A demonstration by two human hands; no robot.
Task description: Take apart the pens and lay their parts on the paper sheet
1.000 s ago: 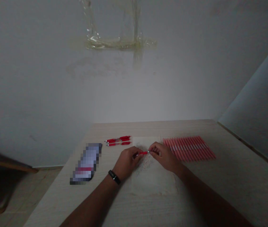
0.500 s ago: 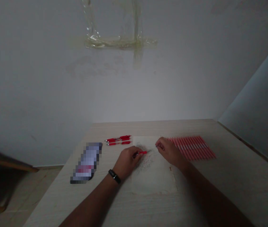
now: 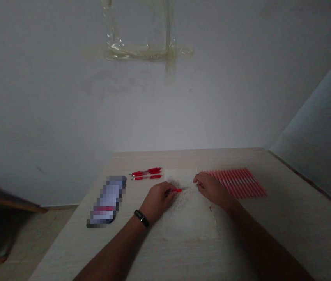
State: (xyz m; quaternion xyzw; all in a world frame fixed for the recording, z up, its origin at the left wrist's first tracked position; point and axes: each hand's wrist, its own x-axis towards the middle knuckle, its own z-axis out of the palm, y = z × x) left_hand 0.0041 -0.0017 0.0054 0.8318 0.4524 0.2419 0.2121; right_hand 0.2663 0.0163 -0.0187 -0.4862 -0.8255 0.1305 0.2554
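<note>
- Since the earlier frame, my right hand has drawn back to the right, away from the red pen piece, and the two no longer touch
- Far left on the pale wooden table lies a flat object, pixelated beyond telling, just beside three red pens laid side by side
- My left hand, with a black wristband at the wrist, is closed on the red pen piece, whose end pokes out over the pale sheet of paper
- My right hand's fingers are loosely curled above the sheet; I cannot tell whether they pinch something small
- Just beyond them lies a row of pink-red pen barrels
- Risk: a loosened left grip could drop the round piece and let it roll; my right hand, drifting further, could disturb the row
</note>
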